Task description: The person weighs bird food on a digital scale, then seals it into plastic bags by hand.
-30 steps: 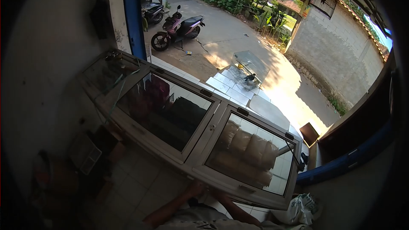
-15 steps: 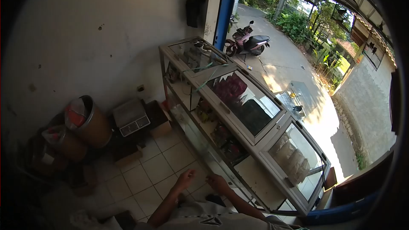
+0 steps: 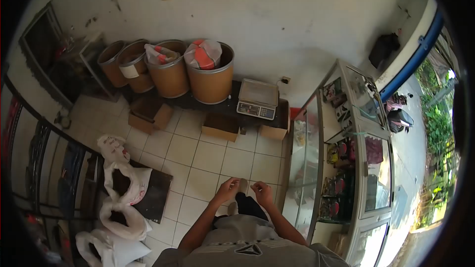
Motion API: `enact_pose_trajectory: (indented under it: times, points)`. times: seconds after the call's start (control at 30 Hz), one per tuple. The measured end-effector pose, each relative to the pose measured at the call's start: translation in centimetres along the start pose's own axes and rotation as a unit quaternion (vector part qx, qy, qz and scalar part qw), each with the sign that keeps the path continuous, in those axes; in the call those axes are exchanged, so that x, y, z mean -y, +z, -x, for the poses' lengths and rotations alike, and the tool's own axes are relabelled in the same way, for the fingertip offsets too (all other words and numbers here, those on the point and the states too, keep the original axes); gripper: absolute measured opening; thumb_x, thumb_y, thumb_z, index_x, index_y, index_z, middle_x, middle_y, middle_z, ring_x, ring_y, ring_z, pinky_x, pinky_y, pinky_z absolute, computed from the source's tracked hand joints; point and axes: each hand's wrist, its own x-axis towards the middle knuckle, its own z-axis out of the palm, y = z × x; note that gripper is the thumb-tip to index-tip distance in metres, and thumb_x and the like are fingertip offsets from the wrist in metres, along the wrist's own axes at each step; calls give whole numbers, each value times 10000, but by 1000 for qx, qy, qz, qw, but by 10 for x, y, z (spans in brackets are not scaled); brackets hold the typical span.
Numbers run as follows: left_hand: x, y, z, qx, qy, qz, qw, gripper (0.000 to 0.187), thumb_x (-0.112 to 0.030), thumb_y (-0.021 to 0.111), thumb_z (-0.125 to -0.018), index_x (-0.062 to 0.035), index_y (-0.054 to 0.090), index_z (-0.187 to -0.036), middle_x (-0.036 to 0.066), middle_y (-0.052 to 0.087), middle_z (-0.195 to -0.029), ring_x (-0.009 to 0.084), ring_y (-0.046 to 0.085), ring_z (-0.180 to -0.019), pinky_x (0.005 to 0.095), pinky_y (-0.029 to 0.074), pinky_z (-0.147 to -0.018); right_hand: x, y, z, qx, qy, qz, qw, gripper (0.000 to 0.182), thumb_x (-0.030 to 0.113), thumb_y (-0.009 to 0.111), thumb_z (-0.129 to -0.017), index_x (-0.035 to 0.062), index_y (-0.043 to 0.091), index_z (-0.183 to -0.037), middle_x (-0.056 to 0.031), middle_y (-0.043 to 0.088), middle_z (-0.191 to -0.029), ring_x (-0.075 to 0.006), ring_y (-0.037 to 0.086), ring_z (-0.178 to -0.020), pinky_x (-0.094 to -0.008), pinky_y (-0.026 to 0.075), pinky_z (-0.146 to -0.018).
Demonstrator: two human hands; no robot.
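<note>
My left hand (image 3: pixel 227 190) is held in front of my body at waist height, its fingers curled together. A short gap to the side, my right hand (image 3: pixel 261 192) is closed too, with thumb and fingertips drawn in. Whatever either hand might hold is too small to make out. Below and between them shows a foot in a light-coloured shoe (image 3: pixel 243 186), mid-stride on the tiled floor (image 3: pixel 208 157). Neither hand touches the glass display case (image 3: pixel 320 168) standing to the right.
Along the wall stand several brown drums (image 3: pixel 212 81), some with plastic bags on top. A digital scale (image 3: pixel 257 100) sits beside them, with cardboard boxes (image 3: pixel 220 127) below. Open white sacks (image 3: pixel 129 184) line the left side. A parked motorbike (image 3: pixel 400 118) is outside.
My view has swung left, from the display case and street towards the drums, scale and sacks. My hands stay close together in front of me.
</note>
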Motion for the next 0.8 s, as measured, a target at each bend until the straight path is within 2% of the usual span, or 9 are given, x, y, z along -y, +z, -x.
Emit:
enact_pose_trajectory:
  times: [0.1,0.27,0.3,0.47,0.53,0.63,0.7,0.77,0.8]
  points:
    - [31,-32,-7,-74,-2,26,997,339,-248,539,-922,-31,549,-1182,126,638,-1054,210,631,-915,326,499,-791,5,26,-38,29,-36,0,999,151,138,655,-833,-4,632,-785,-119,635,-682,-182,606,-615,-306,477,-568]
    - [29,-112,-44,-161,18,49,986,319,-231,538,-921,-30,559,-1166,124,648,-1023,195,629,-900,320,495,-793,35,88,-127,75,-45,-4,996,231,202,604,-874,2,631,-762,-108,605,-620,-185,578,-556,-314,455,-543]
    - [21,-126,-51,-164,-15,55,985,309,-232,535,-923,-37,563,-1161,118,645,-1006,189,629,-870,318,496,-779,40,101,-140,84,-31,-18,996,262,224,581,-889,6,629,-752,-107,589,-592,-186,567,-538,-318,447,-535]
    - [-2,-200,-106,-170,-15,45,984,306,-223,546,-923,-42,560,-1169,104,632,-1051,184,612,-888,311,479,-806,82,148,-219,97,-75,-11,992,384,282,525,-923,2,572,-665,-113,544,-522,-185,535,-501,-324,420,-506]
    - [-11,-228,-119,-169,-20,33,985,303,-226,549,-923,-44,562,-1166,101,633,-1045,181,610,-880,310,479,-800,92,166,-245,105,-17,-47,993,448,318,523,-932,-12,543,-630,-103,534,-509,-178,517,-489,-321,419,-508]
    - [-7,-264,-137,-197,-7,34,980,298,-223,549,-925,-44,563,-1163,94,633,-1032,176,610,-875,308,479,-801,101,192,-277,147,-22,-41,988,510,356,515,-939,-18,525,-592,-96,520,-491,-174,511,-479,-331,424,-514]
    - [1,-284,-146,-246,27,67,967,291,-220,549,-921,-42,570,-1151,109,634,-977,180,618,-827,303,489,-764,105,205,-294,170,-30,-38,984,459,337,543,-922,-14,549,-627,-104,543,-523,-187,538,-494,-338,436,-524]
    - [9,-299,-148,-263,14,85,961,290,-215,547,-921,-35,570,-1147,102,630,-953,173,615,-823,299,488,-756,110,220,-307,192,-37,-35,980,409,318,571,-905,-11,573,-661,-112,566,-554,-200,565,-509,-346,447,-534]
    - [13,-307,-148,-273,1,97,957,289,-209,546,-921,-27,570,-1144,95,626,-930,166,612,-819,294,487,-748,114,227,-311,184,-73,-51,979,271,253,628,-869,5,580,-771,-91,574,-606,-166,560,-544,-320,454,-541]
